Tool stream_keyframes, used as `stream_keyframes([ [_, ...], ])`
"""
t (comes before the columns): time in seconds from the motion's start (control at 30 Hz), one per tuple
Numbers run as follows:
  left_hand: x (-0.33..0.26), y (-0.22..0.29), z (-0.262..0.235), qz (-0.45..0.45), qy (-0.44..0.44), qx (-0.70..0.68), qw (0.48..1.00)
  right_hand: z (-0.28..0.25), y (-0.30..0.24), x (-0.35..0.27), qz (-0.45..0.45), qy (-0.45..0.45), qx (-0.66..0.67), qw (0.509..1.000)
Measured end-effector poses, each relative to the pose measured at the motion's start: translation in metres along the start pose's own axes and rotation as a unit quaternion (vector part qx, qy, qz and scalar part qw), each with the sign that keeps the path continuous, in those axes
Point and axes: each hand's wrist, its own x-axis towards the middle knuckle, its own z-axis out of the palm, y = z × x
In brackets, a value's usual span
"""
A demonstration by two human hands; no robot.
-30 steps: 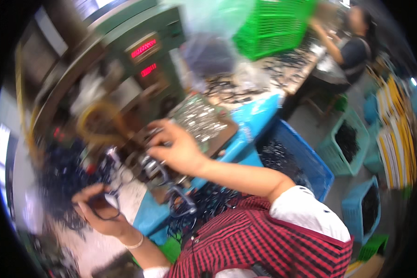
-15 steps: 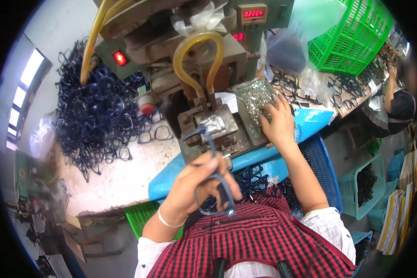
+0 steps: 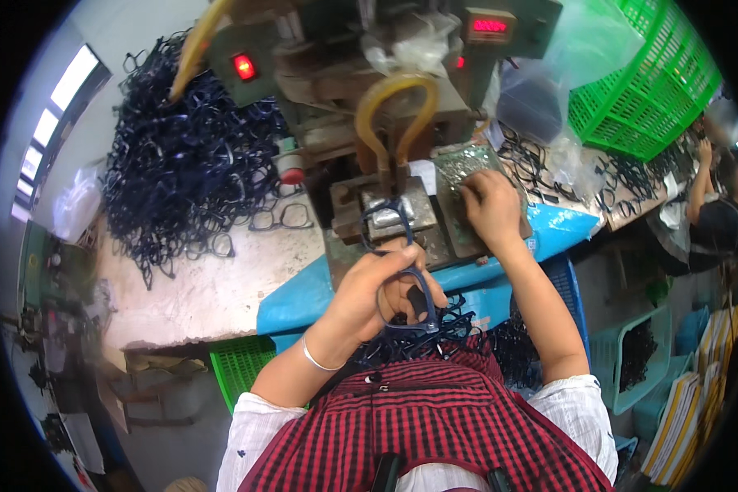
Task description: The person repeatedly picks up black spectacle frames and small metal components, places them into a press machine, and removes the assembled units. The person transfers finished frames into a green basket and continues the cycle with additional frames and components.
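My left hand point(image 3: 359, 289) grips a dark blue eyeglass frame point(image 3: 423, 326) by its middle. One rim hangs over the fingers, while the other reaches up to the shiny metal block point(image 3: 388, 211) of a bench press point(image 3: 320, 111). Whether that rim touches the block I cannot tell. Just right of the block, my right hand point(image 3: 494, 209) is over a greenish tray point(image 3: 457, 164) strewn with tiny shiny metal pieces. Its fingers are curled together, and anything between the fingertips is too small to make out. A yellow hose point(image 3: 365, 107) loops down above the block.
A large heap of dark eyeglass frames point(image 3: 193, 156) lies left on the table. Blue sheeting point(image 3: 299, 303) covers the front edge, with more frames point(image 3: 443, 332) at my lap. A green crate point(image 3: 640, 90) stands back right. Another person's arm point(image 3: 703, 176) shows at far right.
My left hand has brought the eyeglass frame up and forward to the metal block. My right hand's fingers, spread before, have curled in over the tray. The view has shifted slightly.
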Motion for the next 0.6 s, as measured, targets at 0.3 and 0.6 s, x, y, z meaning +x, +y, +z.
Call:
stream_keyframes([
  [0.3,-0.097,0.012,-0.010,0.350,0.384,0.415,0.747,-0.014,0.009,-0.026,0.088,0.064,0.026,0.994],
  [0.6,-0.016,0.079,-0.183,0.184,0.460,0.813,0.307,-0.001,-0.004,-0.008,0.106,0.075,0.145,0.981],
])
